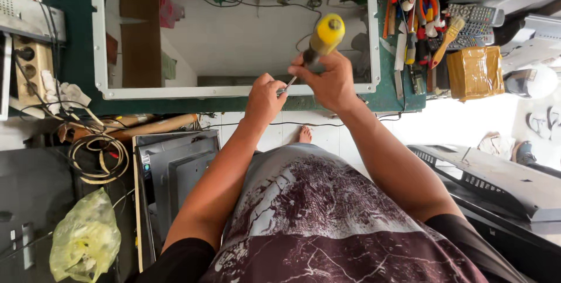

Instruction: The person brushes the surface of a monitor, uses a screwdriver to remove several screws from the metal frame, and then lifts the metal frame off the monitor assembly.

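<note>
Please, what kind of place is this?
Probably an electronics repair workshop. The right hand holds a yellow-handled screwdriver at a white panel frame; hand tools and remote controls crowd the green workbench.

Tape-wrapped brown package (474, 71) at right

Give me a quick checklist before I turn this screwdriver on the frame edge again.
1. Right hand gripping screwdriver: ok.
2. Left hand steadying the shaft near the tip: ok.
3. Tip seated in a screw: cannot tell, fingers hide it.
4. Frame lying flat on the bench: ok.
5. Cable inside the frame, away from the tip: ok.
6. Spare tools at the right, within reach: ok.
</note>
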